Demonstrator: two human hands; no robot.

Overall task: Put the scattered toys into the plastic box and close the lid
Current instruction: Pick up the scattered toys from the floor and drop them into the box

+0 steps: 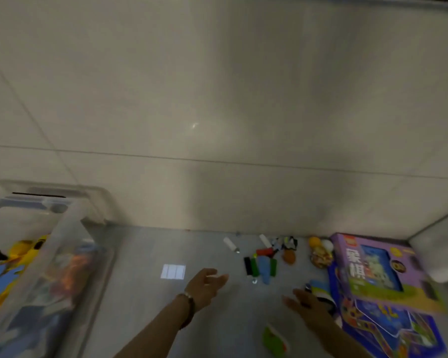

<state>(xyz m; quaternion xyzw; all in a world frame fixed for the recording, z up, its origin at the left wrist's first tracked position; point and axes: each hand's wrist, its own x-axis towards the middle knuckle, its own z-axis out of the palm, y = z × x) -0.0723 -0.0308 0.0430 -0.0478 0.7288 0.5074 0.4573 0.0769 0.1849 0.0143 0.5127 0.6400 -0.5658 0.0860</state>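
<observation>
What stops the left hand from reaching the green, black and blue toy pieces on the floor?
Probably nothing, so yes. The left hand is open and points toward the toy pieces, with only bare floor between them. The right hand lies off to the side.

The plastic box (70, 241) at lower left is clear and colourless. Inside it I see a yellow toy (23, 250) with black marks and a blue toy (0, 277), and an orange toy (75, 270) shows through its side. The floor (153, 254) is plain grey, the tiled wall (217, 99) pale beige. At lower right a purple game box (373, 264) with a blue-and-green picture overlaps a deep blue board (388, 329) printed in many colours. Left of these lie a black stick (247, 266), a green stick (254, 266), a light blue piece (265, 270), a red piece (264, 251) and a brown ball (289, 257). A bright green toy (273, 337) sits at the bottom edge.
</observation>
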